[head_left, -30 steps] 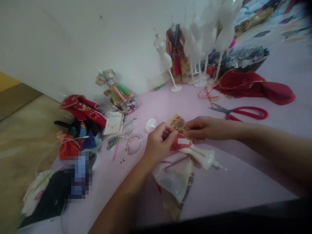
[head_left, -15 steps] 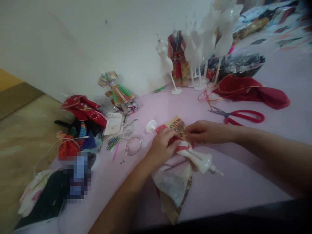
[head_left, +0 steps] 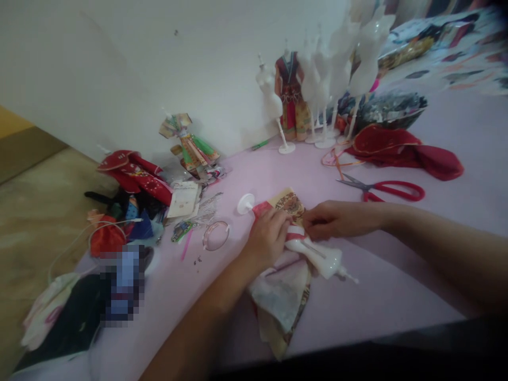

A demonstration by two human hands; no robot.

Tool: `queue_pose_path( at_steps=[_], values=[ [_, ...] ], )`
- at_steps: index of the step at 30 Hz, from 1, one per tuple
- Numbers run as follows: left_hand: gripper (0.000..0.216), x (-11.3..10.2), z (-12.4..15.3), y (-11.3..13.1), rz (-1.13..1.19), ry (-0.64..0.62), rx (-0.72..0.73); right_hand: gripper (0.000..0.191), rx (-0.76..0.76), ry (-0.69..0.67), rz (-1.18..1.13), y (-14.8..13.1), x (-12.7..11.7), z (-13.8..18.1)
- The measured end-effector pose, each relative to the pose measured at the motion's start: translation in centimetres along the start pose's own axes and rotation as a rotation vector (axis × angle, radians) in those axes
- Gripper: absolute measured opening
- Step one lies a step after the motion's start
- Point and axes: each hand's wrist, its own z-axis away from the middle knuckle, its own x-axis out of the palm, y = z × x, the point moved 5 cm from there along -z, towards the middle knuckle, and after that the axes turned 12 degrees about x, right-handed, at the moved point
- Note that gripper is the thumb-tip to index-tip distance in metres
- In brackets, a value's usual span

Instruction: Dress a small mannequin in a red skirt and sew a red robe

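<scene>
A small white mannequin (head_left: 326, 258) lies on its side on the table, its neck pointing toward the lower right and its round base (head_left: 246, 204) at the upper left. Around its lower body is a doll skirt (head_left: 286, 202) in red and patterned gold, with a pale lining spread toward me. My left hand (head_left: 269, 237) is closed over the skirt at the hips, fingers curled and thumb partly hidden. At the waist's far side, my right hand (head_left: 327, 218) pinches the skirt's edge. A white and red waistband (head_left: 296, 233) shows between the hands.
Red-handled scissors (head_left: 381, 188) lie beyond my right forearm, near red cloth (head_left: 408, 151). White mannequins (head_left: 272, 98) stand at the back, one dressed (head_left: 292, 95). Left are a bangle (head_left: 216, 248), a card (head_left: 184, 199), a red doll garment (head_left: 137, 172) and a cable (head_left: 113, 226).
My left fingers and thumb have drawn closer together over the skirt. The right hand has shifted slightly toward me, still pinching at the waist. The mannequin stays nearly in place.
</scene>
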Motion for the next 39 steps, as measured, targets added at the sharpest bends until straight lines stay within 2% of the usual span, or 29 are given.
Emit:
queue_pose_path(
  at_steps=[4,10,14,18,21,28,34,39],
  values=[
    [0.02,-0.3,-0.1,0.1,0.048,-0.006,-0.021,0.017,-0.019,0.019,-0.057,-0.5,-0.1,0.2],
    [0.014,-0.1,0.0,-0.4,0.1,-0.073,-0.017,0.019,-0.01,-0.038,-0.119,-0.4,1.1,-0.3],
    [0.017,-0.4,-0.1,-0.8,0.136,-0.039,-0.03,0.017,0.022,-0.053,-0.098,-0.1,0.6,-0.1],
    [0.018,-0.2,-0.2,-1.1,0.111,0.014,-0.062,0.019,-0.039,0.045,-0.15,-0.4,-0.1,0.0],
    [0.015,0.3,-0.1,-1.6,0.108,0.048,-0.118,0.024,-0.075,0.073,-0.186,-0.5,0.3,-0.5],
    [0.01,1.0,0.1,-2.4,0.153,0.11,-0.209,0.024,0.009,0.056,-0.12,0.0,1.3,-1.2],
    [0.014,0.4,0.1,-2.0,0.105,0.088,-0.19,0.014,0.054,0.017,0.015,0.3,0.9,-0.6],
    [0.021,-0.2,0.0,-0.6,0.042,-0.045,-0.087,0.017,0.057,0.167,0.043,0.2,-0.7,-0.1]
  ],
)
